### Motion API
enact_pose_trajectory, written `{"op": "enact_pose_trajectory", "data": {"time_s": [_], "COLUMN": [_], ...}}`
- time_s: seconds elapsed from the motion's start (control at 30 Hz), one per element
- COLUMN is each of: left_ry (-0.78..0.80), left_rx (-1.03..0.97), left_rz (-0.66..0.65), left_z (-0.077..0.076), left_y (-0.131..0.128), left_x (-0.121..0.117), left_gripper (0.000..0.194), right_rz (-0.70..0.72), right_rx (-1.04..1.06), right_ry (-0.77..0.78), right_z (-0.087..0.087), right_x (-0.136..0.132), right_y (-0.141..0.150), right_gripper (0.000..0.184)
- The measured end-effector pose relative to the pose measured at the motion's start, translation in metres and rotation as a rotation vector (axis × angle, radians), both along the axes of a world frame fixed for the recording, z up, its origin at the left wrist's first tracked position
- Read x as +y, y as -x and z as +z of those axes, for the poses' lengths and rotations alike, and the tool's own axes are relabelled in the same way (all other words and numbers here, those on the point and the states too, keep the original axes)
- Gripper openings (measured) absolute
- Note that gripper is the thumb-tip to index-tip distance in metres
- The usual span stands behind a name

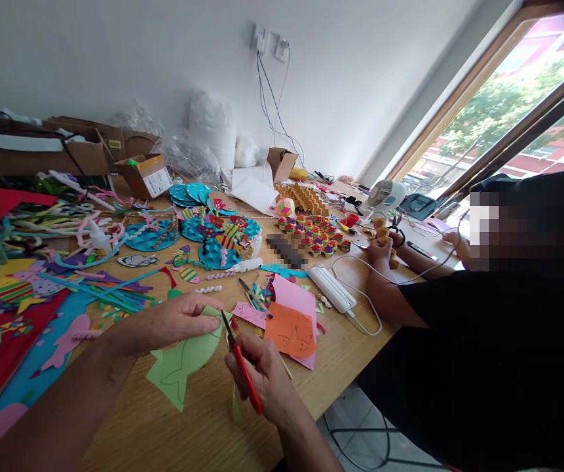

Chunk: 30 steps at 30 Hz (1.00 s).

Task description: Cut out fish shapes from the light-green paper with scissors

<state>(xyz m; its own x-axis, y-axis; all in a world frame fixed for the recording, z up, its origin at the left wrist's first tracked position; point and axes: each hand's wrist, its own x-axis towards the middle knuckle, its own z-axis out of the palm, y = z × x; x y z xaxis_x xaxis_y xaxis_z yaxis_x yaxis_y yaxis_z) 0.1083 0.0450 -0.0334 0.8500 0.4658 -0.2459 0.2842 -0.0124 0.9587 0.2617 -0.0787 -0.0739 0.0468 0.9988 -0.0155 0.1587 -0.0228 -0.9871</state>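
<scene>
My left hand point(171, 321) grips a green foam sheet point(183, 364) with a fish outline drawn on it, thumb and fingers pinched on its upper edge. My right hand point(262, 373) is closed around red-handled scissors point(242, 367), whose blades point up and meet the sheet's right edge near my left fingertips. A thin green offcut point(236, 406) hangs below the scissors. Both hands work low over the near edge of the wooden table point(198, 419).
Orange and pink foam sheets point(291, 324) lie just right of my hands. Blue fish plates point(213, 239), pipe cleaners point(40, 226) and colourful foam sheets point(11, 341) fill the left. A person in black point(483, 341) sits at right, hands on a small craft piece point(382, 236). A white power strip point(331, 288) lies between us.
</scene>
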Motion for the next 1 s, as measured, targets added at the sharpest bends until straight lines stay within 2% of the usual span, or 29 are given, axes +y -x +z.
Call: {"op": "enact_pose_trajectory", "data": {"time_s": [0.13, 0.27, 0.37, 0.47, 0.63, 0.73, 0.77, 0.9, 1.0], "left_ry": [-0.092, -0.166, -0.139, -0.081, -0.104, -0.239, -0.291, -0.439, -0.489], "left_rx": [-0.014, -0.065, -0.080, -0.097, -0.054, -0.010, 0.013, 0.084, 0.069], "left_rz": [-0.032, 0.079, 0.216, 0.193, 0.041, -0.021, -0.035, -0.061, -0.030], "left_z": [0.005, 0.015, 0.026, 0.031, 0.019, 0.014, 0.014, 0.019, 0.018], "left_y": [0.003, 0.009, 0.011, 0.010, 0.006, 0.003, 0.002, 0.001, 0.002], "left_x": [0.003, 0.004, 0.002, 0.000, 0.003, 0.003, 0.002, -0.001, -0.001], "left_gripper": [0.029, 0.027, 0.016, 0.012, 0.018, 0.021, 0.022, 0.027, 0.026], "right_rz": [0.004, 0.055, 0.054, 0.029, -0.083, -0.170, -0.158, -0.091, -0.038], "right_rx": [0.138, 0.223, 0.173, 0.094, 0.115, 0.118, 0.100, -0.142, -0.357], "right_ry": [0.077, 0.173, 0.285, 0.296, 0.060, -0.067, -0.104, -0.175, -0.173], "right_z": [-0.007, -0.027, -0.036, -0.033, -0.011, 0.011, 0.019, 0.048, 0.060], "right_x": [-0.003, -0.008, -0.014, -0.020, -0.015, -0.003, 0.001, 0.015, 0.023], "right_y": [-0.003, -0.011, -0.018, -0.027, -0.038, -0.038, -0.036, -0.028, -0.022], "right_gripper": [0.051, 0.058, 0.059, 0.057, 0.050, 0.040, 0.038, 0.026, 0.017]}}
